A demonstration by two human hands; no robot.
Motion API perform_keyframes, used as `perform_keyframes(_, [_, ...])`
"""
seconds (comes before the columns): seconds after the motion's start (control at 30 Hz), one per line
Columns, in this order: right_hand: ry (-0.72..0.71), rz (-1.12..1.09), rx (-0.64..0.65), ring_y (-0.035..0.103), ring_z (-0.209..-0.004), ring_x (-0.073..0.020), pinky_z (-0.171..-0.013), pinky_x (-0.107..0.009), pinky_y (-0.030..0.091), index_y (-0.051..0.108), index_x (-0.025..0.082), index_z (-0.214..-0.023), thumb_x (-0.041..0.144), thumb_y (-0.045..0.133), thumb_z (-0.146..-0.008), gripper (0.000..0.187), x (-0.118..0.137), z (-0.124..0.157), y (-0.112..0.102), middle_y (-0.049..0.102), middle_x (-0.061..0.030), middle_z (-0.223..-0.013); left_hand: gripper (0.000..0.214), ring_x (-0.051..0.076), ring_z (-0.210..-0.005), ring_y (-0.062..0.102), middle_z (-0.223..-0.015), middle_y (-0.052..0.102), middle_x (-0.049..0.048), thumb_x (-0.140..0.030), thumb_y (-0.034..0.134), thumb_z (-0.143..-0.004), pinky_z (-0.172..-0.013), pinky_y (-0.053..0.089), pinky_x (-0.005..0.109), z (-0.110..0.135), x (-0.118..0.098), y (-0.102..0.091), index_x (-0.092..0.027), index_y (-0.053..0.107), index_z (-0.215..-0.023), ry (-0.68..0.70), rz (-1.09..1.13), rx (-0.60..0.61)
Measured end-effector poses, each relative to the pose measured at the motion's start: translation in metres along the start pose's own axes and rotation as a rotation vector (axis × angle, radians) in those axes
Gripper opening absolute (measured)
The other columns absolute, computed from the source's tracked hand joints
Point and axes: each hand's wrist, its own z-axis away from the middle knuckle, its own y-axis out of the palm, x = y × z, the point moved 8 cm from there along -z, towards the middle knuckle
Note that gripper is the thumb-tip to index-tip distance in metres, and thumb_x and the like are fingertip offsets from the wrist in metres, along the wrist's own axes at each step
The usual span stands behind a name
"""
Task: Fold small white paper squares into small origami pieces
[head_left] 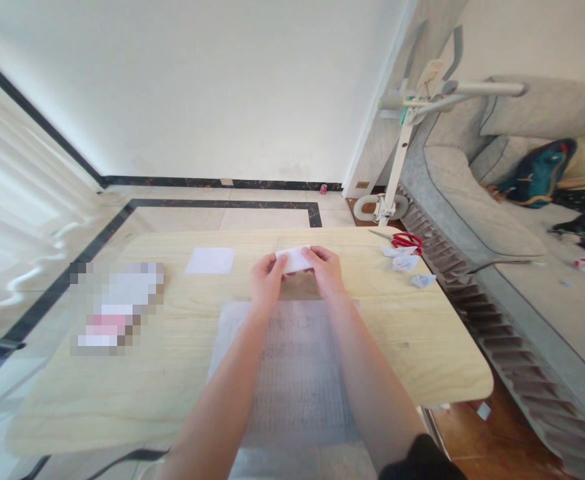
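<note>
Between both hands a small white piece of paper is held up above the table, its long side running left to right. My left hand pinches its left end, thumb on the near face. At the right end, my right hand grips it the same way. The fingers behind the paper are mostly hidden. Below my forearms lies a large translucent sheet with printed lines. Left of my hands, a flat white sheet of paper rests on the wood.
Red-handled scissors and several folded white paper pieces lie at the table's far right. A blurred-out object is on the left. Beyond the right edge stand white exercise equipment and a grey sofa with a person on it.
</note>
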Motion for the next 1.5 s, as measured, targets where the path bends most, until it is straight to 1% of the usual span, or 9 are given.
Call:
perform_keyframes(0.23, [0.001, 0.004, 0.002, 0.054, -0.058, -0.0138, -0.050, -0.025, 0.041, 0.072, 0.019, -0.068, 0.040, 0.072, -0.067, 0.021, 0.000, 0.000, 0.000, 0.064, -0.0008, -0.064, 0.023, 0.017, -0.064, 0.064, -0.070, 0.070, 0.0038, -0.033, 0.056, -0.082, -0.054, 0.047, 0.023, 0.001, -0.004, -0.001, -0.014, 0.068, -0.078, 0.009, -0.028, -0.010])
perform_keyframes(0.43, [-0.001, 0.007, -0.001, 0.053, -0.057, -0.0133, -0.049, -0.024, 0.040, 0.072, 0.018, -0.067, 0.042, 0.072, -0.067, 0.024, -0.002, -0.001, -0.001, 0.063, -0.0006, -0.062, 0.022, 0.016, -0.061, 0.063, -0.068, 0.069, 0.0032, -0.033, 0.058, -0.081, -0.051, 0.046, 0.022, 0.002, -0.005, 0.000, -0.013, 0.068, -0.078, 0.021, 0.025, -0.001])
perform_keyframes(0.63, [-0.001, 0.007, -0.021, 0.053, -0.057, -0.0129, -0.048, -0.023, 0.040, 0.072, 0.018, -0.068, 0.042, 0.073, -0.066, 0.024, -0.002, -0.001, -0.003, 0.063, -0.0009, -0.063, 0.020, 0.015, -0.060, 0.063, -0.069, 0.069, 0.0035, -0.031, 0.059, -0.080, -0.050, 0.045, 0.022, 0.001, -0.003, 0.001, -0.013, 0.069, -0.078, -0.001, 0.058, 0.006])
perform_keyframes(0.8, [0.002, 0.020, -0.027, 0.053, -0.057, -0.0131, -0.048, -0.024, 0.040, 0.072, 0.018, -0.068, 0.042, 0.073, -0.066, 0.024, 0.000, -0.001, -0.003, 0.064, -0.0011, -0.062, 0.019, 0.015, -0.060, 0.063, -0.066, 0.068, 0.0034, -0.030, 0.061, -0.078, -0.051, 0.045, 0.022, 0.002, -0.004, 0.000, -0.014, 0.068, -0.074, -0.004, 0.070, 0.003])
perform_keyframes(1.0, [-0.008, 0.044, -0.036, 0.054, -0.057, -0.0137, -0.048, -0.025, 0.039, 0.072, 0.018, -0.069, 0.044, 0.072, -0.066, 0.026, 0.002, 0.000, -0.004, 0.065, -0.0017, -0.063, 0.019, 0.016, -0.059, 0.063, -0.065, 0.068, 0.0032, -0.032, 0.063, -0.076, -0.050, 0.045, 0.023, 0.001, 0.000, 0.001, -0.014, 0.068, -0.076, -0.021, 0.095, 0.004])
perform_keyframes(1.27, [-0.010, 0.045, -0.046, 0.054, -0.057, -0.0141, -0.048, -0.025, 0.039, 0.071, 0.018, -0.068, 0.043, 0.072, -0.066, 0.025, 0.002, 0.000, -0.005, 0.064, -0.0015, -0.063, 0.019, 0.017, -0.061, 0.064, -0.068, 0.069, 0.0042, -0.032, 0.062, -0.077, -0.051, 0.045, 0.024, 0.001, -0.002, 0.003, -0.014, 0.068, -0.077, -0.001, 0.086, 0.031])
perform_keyframes(1.37, [-0.016, 0.062, -0.054, 0.055, -0.058, -0.0147, -0.048, -0.025, 0.039, 0.071, 0.018, -0.068, 0.044, 0.071, -0.066, 0.026, 0.002, 0.000, -0.005, 0.065, -0.0018, -0.063, 0.019, 0.016, -0.060, 0.064, -0.069, 0.069, 0.0043, -0.031, 0.064, -0.077, -0.050, 0.046, 0.024, 0.000, 0.001, 0.003, -0.014, 0.067, -0.085, -0.001, 0.108, 0.026])
perform_keyframes(1.5, [-0.018, 0.074, -0.051, 0.055, -0.058, -0.0150, -0.049, -0.025, 0.039, 0.072, 0.018, -0.069, 0.044, 0.071, -0.066, 0.026, 0.002, 0.000, -0.005, 0.066, -0.0019, -0.064, 0.034, 0.015, -0.059, 0.063, -0.071, 0.068, 0.0024, -0.029, 0.067, -0.074, -0.050, 0.048, 0.023, -0.001, 0.005, 0.003, -0.017, 0.063, -0.106, 0.016, 0.160, 0.015])
